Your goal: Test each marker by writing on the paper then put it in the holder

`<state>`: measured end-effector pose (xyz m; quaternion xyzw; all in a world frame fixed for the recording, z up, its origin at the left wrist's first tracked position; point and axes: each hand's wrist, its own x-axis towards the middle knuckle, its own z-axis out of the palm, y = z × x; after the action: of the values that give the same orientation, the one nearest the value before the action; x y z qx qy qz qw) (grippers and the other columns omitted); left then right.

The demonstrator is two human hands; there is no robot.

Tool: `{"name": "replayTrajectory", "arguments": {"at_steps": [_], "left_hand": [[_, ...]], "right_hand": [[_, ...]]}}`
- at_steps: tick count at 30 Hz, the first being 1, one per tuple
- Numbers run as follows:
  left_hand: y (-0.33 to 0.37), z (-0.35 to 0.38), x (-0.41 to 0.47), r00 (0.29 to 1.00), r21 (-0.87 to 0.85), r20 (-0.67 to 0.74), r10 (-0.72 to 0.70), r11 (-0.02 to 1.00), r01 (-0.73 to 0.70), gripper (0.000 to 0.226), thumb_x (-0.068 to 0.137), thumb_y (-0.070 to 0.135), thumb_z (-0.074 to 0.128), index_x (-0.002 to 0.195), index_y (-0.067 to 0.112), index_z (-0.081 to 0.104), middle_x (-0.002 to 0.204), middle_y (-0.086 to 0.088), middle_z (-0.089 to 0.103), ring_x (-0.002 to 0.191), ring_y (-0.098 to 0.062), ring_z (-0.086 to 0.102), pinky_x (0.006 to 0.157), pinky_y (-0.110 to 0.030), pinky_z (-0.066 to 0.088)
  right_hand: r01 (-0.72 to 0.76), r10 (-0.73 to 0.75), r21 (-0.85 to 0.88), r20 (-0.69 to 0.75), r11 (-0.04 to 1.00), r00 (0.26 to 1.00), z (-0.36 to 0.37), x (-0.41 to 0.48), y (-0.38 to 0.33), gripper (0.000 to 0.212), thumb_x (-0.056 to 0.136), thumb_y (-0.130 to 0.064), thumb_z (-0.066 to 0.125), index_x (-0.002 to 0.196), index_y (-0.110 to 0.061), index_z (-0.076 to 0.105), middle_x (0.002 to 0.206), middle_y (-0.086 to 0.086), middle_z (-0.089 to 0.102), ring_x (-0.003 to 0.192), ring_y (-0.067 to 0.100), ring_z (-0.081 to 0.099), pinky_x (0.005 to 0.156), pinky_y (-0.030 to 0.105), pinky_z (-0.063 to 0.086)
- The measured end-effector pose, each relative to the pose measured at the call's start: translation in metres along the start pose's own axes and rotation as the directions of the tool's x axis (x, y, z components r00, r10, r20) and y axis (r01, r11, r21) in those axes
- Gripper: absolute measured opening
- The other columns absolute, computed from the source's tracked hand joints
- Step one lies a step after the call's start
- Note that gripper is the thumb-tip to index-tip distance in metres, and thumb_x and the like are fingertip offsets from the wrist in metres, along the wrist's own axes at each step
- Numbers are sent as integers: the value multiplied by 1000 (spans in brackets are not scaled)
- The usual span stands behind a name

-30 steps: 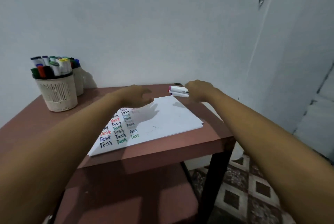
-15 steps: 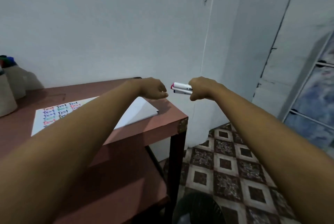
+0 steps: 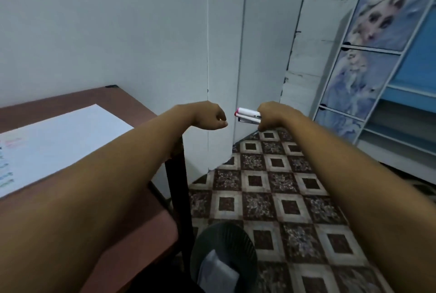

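The right hand gripped two markers beside the table, probably untested. The left hand was curled, empty; the paper on the table showed writing.

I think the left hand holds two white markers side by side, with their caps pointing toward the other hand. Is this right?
Not quite. In the head view it is the right hand that holds the two white markers side by side, their caps pointing toward the other hand, the left hand, whose curled fingers hold nothing.
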<state>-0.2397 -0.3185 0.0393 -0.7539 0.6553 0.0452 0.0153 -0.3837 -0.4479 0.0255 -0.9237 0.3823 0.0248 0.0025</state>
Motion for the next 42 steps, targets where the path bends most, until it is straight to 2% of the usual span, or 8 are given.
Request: {"name": "replayTrajectory", "arguments": {"at_steps": [5, 13, 19, 24, 27, 33, 37, 42], "left_hand": [[15, 47, 19, 995, -8, 88, 41, 999, -41, 40, 98, 33, 40, 130, 13, 54, 133, -5, 55, 122, -22, 49, 100, -27, 34], [27, 133, 36, 955, -18, 284, 80, 997, -78, 38, 98, 29, 40, 129, 13, 55, 129, -10, 57, 117, -26, 52, 96, -29, 38], [23, 201, 38, 861, -33, 507, 42, 999, -30, 38, 98, 32, 40, 114, 4, 61, 117, -13, 60, 98, -26, 56, 89, -35, 43], [15, 250, 31, 786, -91, 614, 65, 996, -12, 41, 100, 33, 36, 125, 8, 57, 127, -11, 56, 111, -26, 54, 96, -34, 42], [8, 276, 27, 756, -147, 649, 84, 989, 16, 41, 100, 31, 35, 126, 5, 55, 129, -12, 54, 114, -27, 51, 94, -28, 38], [-13, 324, 23, 699, -169, 710, 81, 984, 57, 21, 99, 30, 36, 92, 15, 49, 96, -6, 46, 84, -19, 39, 77, -30, 34], [-20, 334, 18, 677, -182, 733, 71, 979, 94, 36, 99, 34, 36, 106, 8, 59, 107, -11, 56, 90, -21, 47, 83, -34, 41], [-23, 335, 20, 687, -202, 723, 71, 973, 111, 33, 99, 33, 36, 105, 11, 59, 101, -10, 53, 86, -19, 44, 78, -31, 38]], "right_hand": [[-46, 43, 28, 99, 999, 994, 49, -5, 26, 37, 80, -20, 68, 112, -5, 59, 107, 15, 64, 82, 26, 55, 69, 29, 43], [-38, 24, 36, 323, 999, 946, 144, -11, 26, 29, 83, -19, 67, 106, -3, 59, 107, 16, 63, 76, 23, 52, 58, 27, 39], [-18, -11, 55, 477, 998, 879, 209, -8, 11, 20, 89, -20, 64, 97, -6, 52, 72, 5, 48, 57, 13, 43, 48, 23, 32], [-6, -32, 59, 613, 998, 789, 261, -7, -9, 34, 89, -17, 62, 117, 1, 54, 106, 18, 60, 69, 19, 49, 56, 24, 38], [48, -83, 70, 698, 996, 711, 284, -7, -23, 45, 93, -14, 56, 133, 1, 45, 107, 19, 58, 79, 25, 55, 60, 25, 36], [79, -122, 93, 769, 992, 627, 317, -10, -51, 12, 90, -12, 56, 99, -7, 62, 92, 3, 58, 86, 23, 49, 76, 31, 42], [56, -151, 154, 718, 986, 680, 327, -6, -62, 44, 81, -19, 72, 116, 3, 58, 105, 14, 58, 95, 28, 58, 79, 33, 48], [52, -178, 208, 655, 977, 734, 319, 0, -60, 35, 87, -14, 64, 118, 1, 59, 107, 15, 58, 100, 28, 58, 88, 32, 49]]}}
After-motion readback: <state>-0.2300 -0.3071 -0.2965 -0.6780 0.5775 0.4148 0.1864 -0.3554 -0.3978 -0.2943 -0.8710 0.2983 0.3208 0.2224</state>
